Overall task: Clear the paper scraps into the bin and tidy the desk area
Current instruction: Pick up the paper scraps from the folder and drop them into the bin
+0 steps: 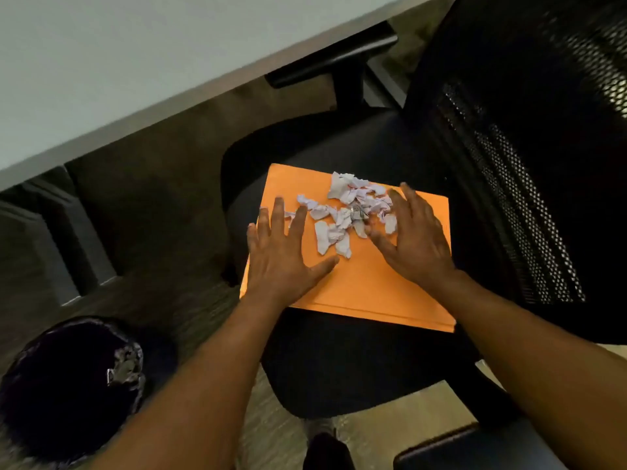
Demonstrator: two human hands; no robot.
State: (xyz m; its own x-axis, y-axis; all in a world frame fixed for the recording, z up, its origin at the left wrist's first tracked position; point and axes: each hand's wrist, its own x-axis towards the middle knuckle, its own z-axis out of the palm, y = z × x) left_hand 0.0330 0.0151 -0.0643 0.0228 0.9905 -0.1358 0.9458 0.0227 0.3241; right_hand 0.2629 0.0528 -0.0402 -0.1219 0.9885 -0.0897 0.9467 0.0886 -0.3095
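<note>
A pile of crumpled white paper scraps (346,212) lies on an orange folder (373,286) that rests flat on a black office chair seat (339,361). My left hand (288,256) lies flat on the folder to the left of the scraps, fingers spread, thumb close to the nearest scrap. My right hand (414,239) is flat on the right side of the pile, fingers apart, touching the scraps at their edge. Neither hand holds anything. A round black bin (68,391) with a dark liner stands on the floor at the lower left.
The chair's mesh backrest (529,164) rises on the right, and its armrest (332,59) reaches toward the white desk (101,69) at the upper left. Dark desk legs (61,239) stand at the left. My shoe (325,449) shows at the bottom.
</note>
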